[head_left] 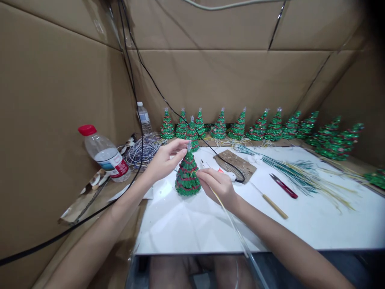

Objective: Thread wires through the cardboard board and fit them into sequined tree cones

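A small green beaded Christmas tree (pixel 187 180) with red garland rows and a clear topper stands upright on the white board in front of me. My left hand (pixel 168 158) reaches in from the left, thumb and fingertips closed about the tree's tip. On the right, my right hand (pixel 217 185) pinches a thin pale yellow strand (pixel 226 212) close against the tree's middle. The strand's short end shows at the garland, while its long part trails below the hand toward my lap. A hot glue gun (pixel 230 176) lies partly hidden behind my right hand.
More trees (pixel 219 127) line the back. On the white board (pixel 180 237) lie an awl (pixel 275 206), red-handled snips (pixel 284 186), green and yellow strands (pixel 296 172) and a brown cardboard piece (pixel 237 162). Bottles (pixel 105 154) and tangled wire (pixel 142 150) sit left; a black cable (pixel 141 156) crosses.
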### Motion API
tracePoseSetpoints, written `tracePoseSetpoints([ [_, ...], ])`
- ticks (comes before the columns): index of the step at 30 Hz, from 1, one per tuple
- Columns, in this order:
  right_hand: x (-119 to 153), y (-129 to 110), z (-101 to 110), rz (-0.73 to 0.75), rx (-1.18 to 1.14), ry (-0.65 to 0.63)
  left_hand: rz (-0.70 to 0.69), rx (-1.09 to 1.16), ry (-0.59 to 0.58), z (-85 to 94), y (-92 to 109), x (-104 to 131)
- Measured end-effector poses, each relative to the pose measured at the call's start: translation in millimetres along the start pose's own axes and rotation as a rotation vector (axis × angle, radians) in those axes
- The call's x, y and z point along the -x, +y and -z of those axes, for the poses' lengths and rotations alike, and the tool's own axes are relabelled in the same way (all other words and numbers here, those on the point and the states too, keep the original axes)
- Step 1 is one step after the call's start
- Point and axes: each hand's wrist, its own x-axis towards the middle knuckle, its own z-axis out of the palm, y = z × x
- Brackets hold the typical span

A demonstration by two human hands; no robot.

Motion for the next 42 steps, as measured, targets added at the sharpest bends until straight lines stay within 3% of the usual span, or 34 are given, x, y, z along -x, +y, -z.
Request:
tracePoseSetpoints([
  [13, 4, 5, 0, 0.33, 0.131, -0.023, -0.003, -0.042, 0.018, 0.2, 1, 0],
  [19, 3, 4, 4, 0.357, 0.105, -0.066, 0.004, -0.059, 0.014, 1.3, 1, 1],
  [22, 6, 1, 0, 0.262, 0.047, -0.1, 0.005, -0.064, 0.01, 2.2, 2, 1],
  [28, -6, -9, -7, -0.167, -0.088, -0.126, 0.001, -0.069, 0.02, 0.8, 2, 1],
  [33, -21, -11, -7, -0.414, -0.188, -0.163, -0.003, -0.065, 0.025, -0.4, 1, 1],
  [42, -22, -19, -6, -0.563, -0.358, -0.245, 0.01, -0.067, 0.043, -7.0, -5, 2],
])
